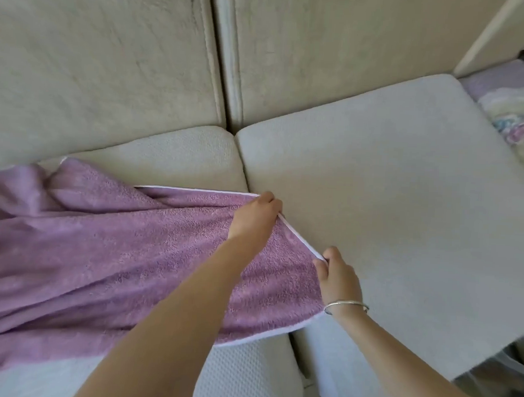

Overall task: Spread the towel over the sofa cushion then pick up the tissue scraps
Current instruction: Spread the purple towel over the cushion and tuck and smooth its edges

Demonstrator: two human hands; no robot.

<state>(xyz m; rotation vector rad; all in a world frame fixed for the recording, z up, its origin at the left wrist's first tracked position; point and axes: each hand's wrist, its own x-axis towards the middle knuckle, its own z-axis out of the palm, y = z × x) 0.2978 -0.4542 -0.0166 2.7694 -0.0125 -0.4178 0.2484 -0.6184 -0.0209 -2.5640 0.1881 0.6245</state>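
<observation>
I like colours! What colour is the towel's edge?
White, bordering the purple towel; the head view shows it.

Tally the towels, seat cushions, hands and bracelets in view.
purple towel: 1
seat cushions: 2, left seat cushion, right seat cushion
hands: 2, left hand and right hand, both gripping the towel's white edge
bracelet: 1
Total: 6

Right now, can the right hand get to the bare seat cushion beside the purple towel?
Probably yes. The right hand pinches the white edge of the purple towel right at the seat cushion, and nothing visible blocks the way.
</observation>
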